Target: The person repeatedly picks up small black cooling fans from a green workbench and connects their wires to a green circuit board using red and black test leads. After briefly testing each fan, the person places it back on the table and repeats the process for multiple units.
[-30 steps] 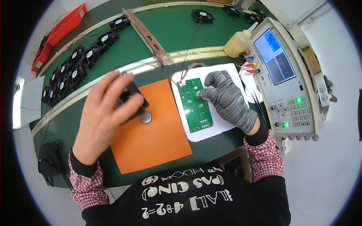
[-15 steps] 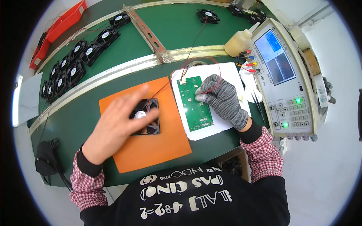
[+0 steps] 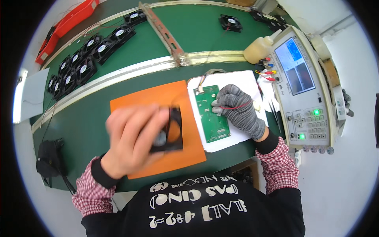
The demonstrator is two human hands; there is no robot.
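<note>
My left hand [image 3: 136, 138], bare and smeared by motion, is closed on the left side of a black square cooling fan [image 3: 176, 134] over an orange mat [image 3: 185, 156]. The fan is blurred too, its hub partly hidden by my fingers. My right hand [image 3: 239, 112], in a grey striped glove, pinches a thin red wire [image 3: 233, 107] at the green circuit board [image 3: 211, 126]. Its fingertips rest over the middle of the board; whether the wire end touches a pad is hidden. A plug with coloured wires [image 3: 200, 89] sits at the board's far left corner, and a white pad [image 3: 209, 147] lies underneath.
Right of the pad stands a bench tester [image 3: 296, 79] with a lit screen and clip leads [image 3: 269, 72]. Tweezers [image 3: 273, 110] and a yellowish bottle [image 3: 257, 49] are near it. Beyond a white rail [image 3: 134, 69] lie several fans [image 3: 85, 69], a metal bar [image 3: 164, 35] and a red bin [image 3: 65, 27].
My left hand has closed from hovering open above the fan to gripping it, and the fan has shifted. My right hand stays at the board with the red wire.
</note>
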